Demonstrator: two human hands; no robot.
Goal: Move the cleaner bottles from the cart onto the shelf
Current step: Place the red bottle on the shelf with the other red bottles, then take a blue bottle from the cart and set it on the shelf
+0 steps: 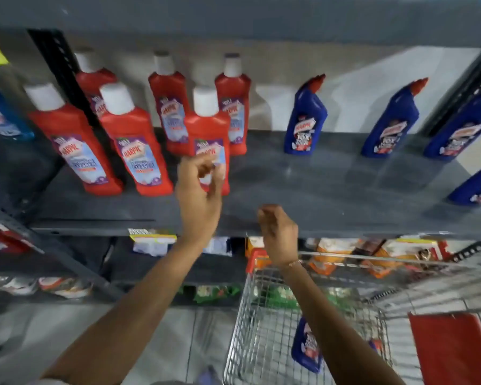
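Several red cleaner bottles with white caps stand on the grey shelf [317, 184] at the left. The nearest one, a red bottle [207, 126], stands upright near the shelf's middle. My left hand [199, 195] is in front of its lower label, fingers loosely apart and not wrapped around it. My right hand [278, 232] hovers at the shelf's front edge above the cart, fingers curled on nothing. Blue cleaner bottles [306, 118] with red caps stand along the right of the shelf. One blue bottle [307, 345] lies in the wire cart [256, 315].
A bare stretch of shelf lies between the red and blue bottles. Lower shelves hold orange and green packets [325, 259]. The cart's red flap [456, 348] is at the lower right. Dark metal uprights [56, 68] frame the shelf. Tiled floor lies below.
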